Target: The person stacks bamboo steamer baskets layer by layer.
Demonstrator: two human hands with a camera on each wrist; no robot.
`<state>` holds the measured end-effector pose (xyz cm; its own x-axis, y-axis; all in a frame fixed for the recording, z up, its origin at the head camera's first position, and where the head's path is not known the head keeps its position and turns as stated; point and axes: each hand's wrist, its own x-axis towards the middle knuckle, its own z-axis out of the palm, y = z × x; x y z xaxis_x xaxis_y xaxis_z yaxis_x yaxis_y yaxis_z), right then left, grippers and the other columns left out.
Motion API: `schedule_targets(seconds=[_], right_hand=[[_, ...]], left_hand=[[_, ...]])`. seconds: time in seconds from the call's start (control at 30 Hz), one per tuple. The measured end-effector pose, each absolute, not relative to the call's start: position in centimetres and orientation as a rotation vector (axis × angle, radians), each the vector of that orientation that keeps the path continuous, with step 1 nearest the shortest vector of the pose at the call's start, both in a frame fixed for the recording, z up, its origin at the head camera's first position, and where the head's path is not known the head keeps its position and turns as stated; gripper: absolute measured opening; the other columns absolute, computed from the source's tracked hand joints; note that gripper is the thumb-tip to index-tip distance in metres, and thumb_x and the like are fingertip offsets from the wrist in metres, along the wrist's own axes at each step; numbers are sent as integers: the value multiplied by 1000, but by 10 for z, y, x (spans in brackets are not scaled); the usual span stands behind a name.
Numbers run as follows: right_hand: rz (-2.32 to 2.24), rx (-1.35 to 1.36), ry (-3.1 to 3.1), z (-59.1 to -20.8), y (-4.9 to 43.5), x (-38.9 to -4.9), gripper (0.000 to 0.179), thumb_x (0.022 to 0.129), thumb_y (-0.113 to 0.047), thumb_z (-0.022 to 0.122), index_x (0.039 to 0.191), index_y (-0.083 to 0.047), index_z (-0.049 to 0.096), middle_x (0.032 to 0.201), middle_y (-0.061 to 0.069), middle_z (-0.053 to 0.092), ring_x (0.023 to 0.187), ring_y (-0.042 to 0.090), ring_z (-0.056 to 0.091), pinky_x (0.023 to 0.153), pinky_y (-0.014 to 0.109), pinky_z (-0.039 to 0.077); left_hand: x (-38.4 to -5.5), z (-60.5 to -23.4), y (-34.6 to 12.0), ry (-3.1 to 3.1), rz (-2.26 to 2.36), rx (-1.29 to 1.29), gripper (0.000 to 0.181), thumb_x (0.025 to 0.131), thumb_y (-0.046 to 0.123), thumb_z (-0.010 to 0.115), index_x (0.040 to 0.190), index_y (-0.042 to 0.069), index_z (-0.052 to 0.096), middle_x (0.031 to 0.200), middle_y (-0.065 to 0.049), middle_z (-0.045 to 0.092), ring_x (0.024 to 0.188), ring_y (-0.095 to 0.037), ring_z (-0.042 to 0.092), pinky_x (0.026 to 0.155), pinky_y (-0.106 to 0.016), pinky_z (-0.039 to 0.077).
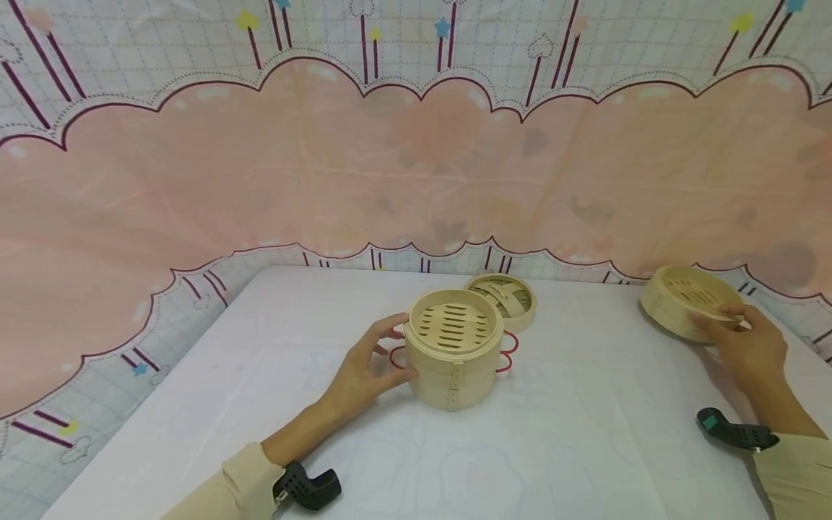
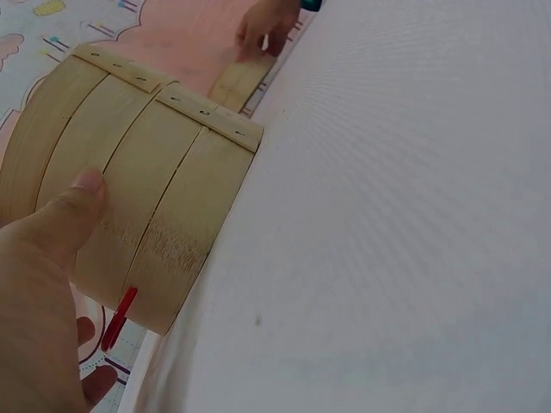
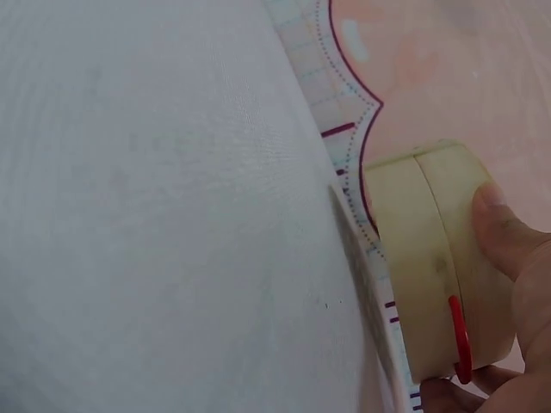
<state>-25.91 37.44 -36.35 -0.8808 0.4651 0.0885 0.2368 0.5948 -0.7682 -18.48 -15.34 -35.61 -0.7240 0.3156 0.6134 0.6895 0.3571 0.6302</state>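
Observation:
In the head view, a stack of small bamboo steamer baskets [image 1: 455,368] with red loop handles stands mid-table, its slatted top tier uncovered. My left hand [image 1: 367,361] holds the stack from its left side, thumb [image 2: 86,181] on the front wall and fingers round the back. Far to the right, my right hand [image 1: 750,347] grips another bamboo steamer basket [image 1: 682,318] by its near right side. That basket tilts near the table's far edge; its red handle [image 3: 461,340] shows in the right wrist view. Whether its base touches the table I cannot tell.
Behind the stack lies a round woven bamboo lid [image 1: 513,300], partly hidden by it. The white table [image 1: 312,318] ends at the back against a pink and white printed cloth [image 1: 390,166].

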Motion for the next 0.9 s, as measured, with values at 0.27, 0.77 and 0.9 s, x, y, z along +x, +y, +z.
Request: schedule_targets(seconds=[0.27,0.77,0.9], right_hand=[[1211,-528,-2520,-355,372,-260,60,85,-55,63,120,-10,48,135,27,40,93,23,44,51,18,41],[1333,-303,-2426,-334,357,-260,30,82,-46,72,98,-36,49,99,-11,50,71,-8,49,51,21,43],[1405,-244,-2407,-328,353,-259,30,82,-41,74,100,-35,51,89,-24,49,69,-13,52,52,17,43]], left_hand=[[-184,-356,-153,-2232,-1330,-884,74,72,-1,81,136,2,42,137,-15,48,109,-37,52,79,-55,44],[-185,-356,-154,-2225,-1327,-896,73,73,-1,80,136,2,42,137,-15,48,108,-38,52,77,-52,46],[-184,-357,-154,-2225,-1330,-893,73,73,-1,80,136,3,42,137,-14,48,108,-38,52,77,-52,46]])
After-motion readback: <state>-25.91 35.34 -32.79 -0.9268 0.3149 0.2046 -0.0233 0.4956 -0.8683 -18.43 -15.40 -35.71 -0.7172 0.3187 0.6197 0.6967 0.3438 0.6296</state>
